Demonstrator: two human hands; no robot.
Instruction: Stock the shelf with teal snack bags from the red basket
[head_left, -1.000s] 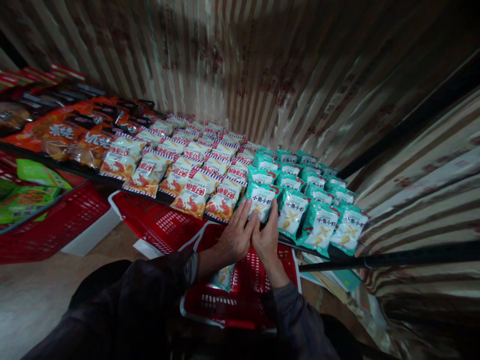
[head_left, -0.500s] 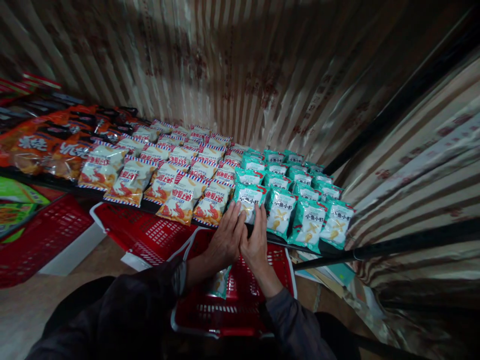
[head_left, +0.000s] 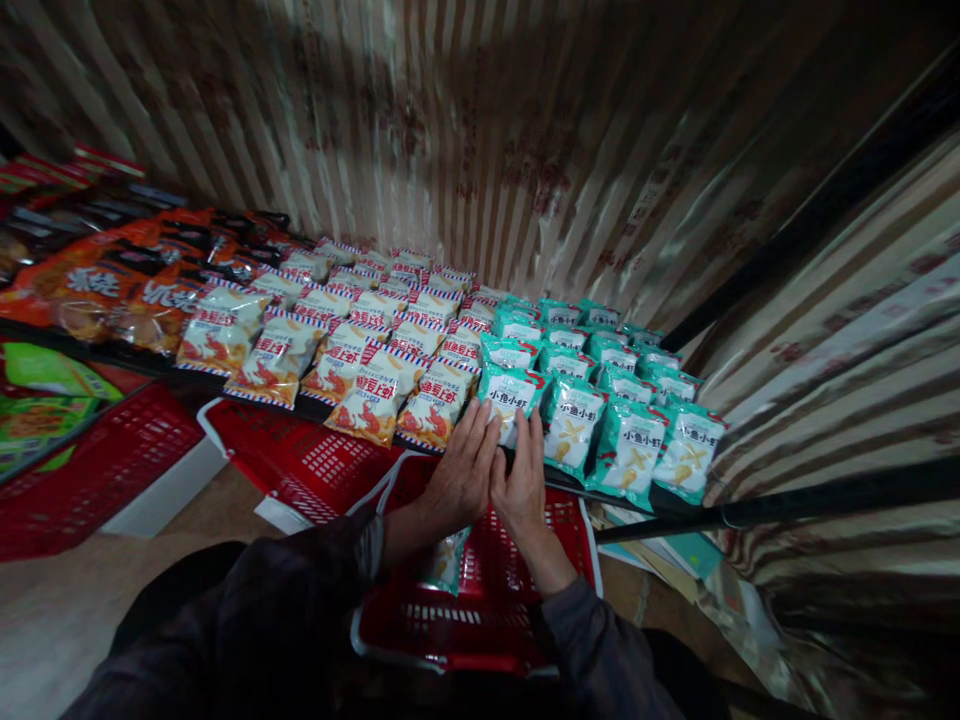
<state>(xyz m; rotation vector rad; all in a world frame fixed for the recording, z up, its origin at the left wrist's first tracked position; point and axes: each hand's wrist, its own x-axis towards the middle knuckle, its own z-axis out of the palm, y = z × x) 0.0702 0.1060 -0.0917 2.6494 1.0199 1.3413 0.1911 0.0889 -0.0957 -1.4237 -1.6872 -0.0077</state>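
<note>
At the shelf's front edge, my left hand and my right hand lie side by side with fingers stretched out. Their fingertips rest against the lower part of a teal and white snack bag, the leftmost in the front row of its kind. Neither hand is wrapped around it. More teal bags stand to its right and behind it. On its left are white snack bags with striped edges. Below my hands, a red basket holds a teal bag, partly hidden by my left forearm.
Orange snack bags fill the shelf's left part. Another red basket and one with green packets stand below. A striped sheet hangs behind the shelf. Dark metal bars run along the right side.
The whole view has shifted slightly, so the shelf and bags appear a little further right. My hands remain at the same teal bag with fingers stretched out.
</note>
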